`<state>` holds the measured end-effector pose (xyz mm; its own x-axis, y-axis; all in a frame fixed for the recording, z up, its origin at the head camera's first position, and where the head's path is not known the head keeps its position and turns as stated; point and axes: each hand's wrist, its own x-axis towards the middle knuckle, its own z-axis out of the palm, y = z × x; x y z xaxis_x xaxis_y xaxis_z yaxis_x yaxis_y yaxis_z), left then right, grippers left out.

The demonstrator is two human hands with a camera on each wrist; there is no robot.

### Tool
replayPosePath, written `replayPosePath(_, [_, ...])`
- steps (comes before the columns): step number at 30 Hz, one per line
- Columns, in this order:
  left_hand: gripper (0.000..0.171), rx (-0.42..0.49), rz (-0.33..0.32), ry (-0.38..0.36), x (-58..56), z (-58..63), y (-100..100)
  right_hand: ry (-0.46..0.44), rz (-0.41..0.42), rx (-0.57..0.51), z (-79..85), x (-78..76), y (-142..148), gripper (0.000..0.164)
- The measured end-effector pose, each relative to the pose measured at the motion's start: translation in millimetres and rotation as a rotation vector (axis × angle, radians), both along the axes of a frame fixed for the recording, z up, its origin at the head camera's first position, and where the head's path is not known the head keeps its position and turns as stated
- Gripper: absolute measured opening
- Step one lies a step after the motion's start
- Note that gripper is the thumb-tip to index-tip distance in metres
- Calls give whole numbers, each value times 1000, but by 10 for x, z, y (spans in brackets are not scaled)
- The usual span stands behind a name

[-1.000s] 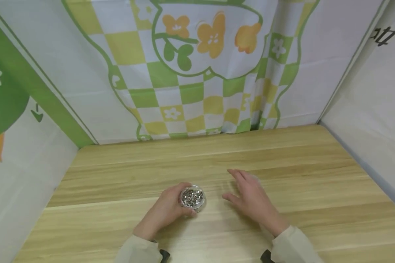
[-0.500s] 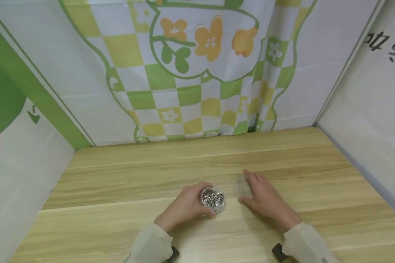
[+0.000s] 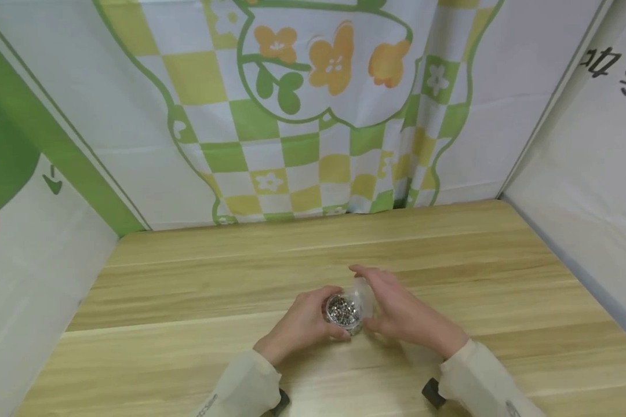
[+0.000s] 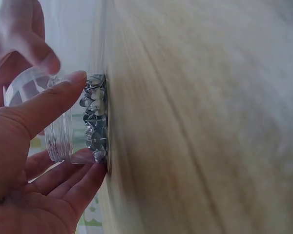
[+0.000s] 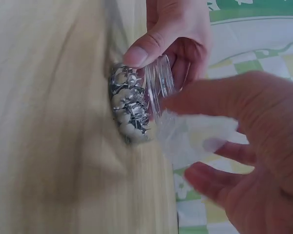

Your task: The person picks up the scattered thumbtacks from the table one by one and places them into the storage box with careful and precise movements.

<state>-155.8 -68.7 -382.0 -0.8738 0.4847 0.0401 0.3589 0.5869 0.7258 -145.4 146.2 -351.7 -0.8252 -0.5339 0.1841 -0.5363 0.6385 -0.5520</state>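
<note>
A clear plastic jar [image 4: 62, 139] with a threaded neck stands on the wooden table. Silvery thumbtacks [image 5: 129, 107] fill its lower part. My left hand [image 3: 304, 319] grips the jar from the left, thumb on the near side and fingers round the far side. At the jar's right rim is a clear round lid [image 3: 364, 296], tilted nearly on edge. My right hand [image 3: 404, 313] holds this lid between thumb and fingers; in the right wrist view the lid [image 5: 195, 136] is blurred and overlaps the jar's neck.
The light wooden table [image 3: 214, 272] stretches out around both hands. Behind it hangs a green and yellow checked curtain [image 3: 302, 150] with flowers. White printed panels [image 3: 579, 191] close off the sides.
The jar and left hand have moved right in the head view. My right hand took hold of the lid lying to the right, tilted it up and brought it left to the jar.
</note>
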Motion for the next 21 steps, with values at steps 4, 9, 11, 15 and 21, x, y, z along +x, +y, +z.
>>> replayPosePath(4, [78, 8, 1, -23, 6, 5, -2, -41, 78, 31, 44, -42, -77, 83])
replayPosePath(9, [78, 6, 5, -21, 20, 20, -11, -25, 161, 145, 76, -74, -162, 71])
replayPosePath(11, [76, -8, 5, -15, 22, 25, -15, 5, 181, 179, 83, -78, -187, 70])
replayPosePath(15, [76, -36, 2, -4, 15, 21, -16, 47, 201, 222, 117, -86, -237, 70])
replayPosePath(21, [97, -58, -1, 41, 5, 23, -14, 126, 258, 301, 174, -97, -295, 67])
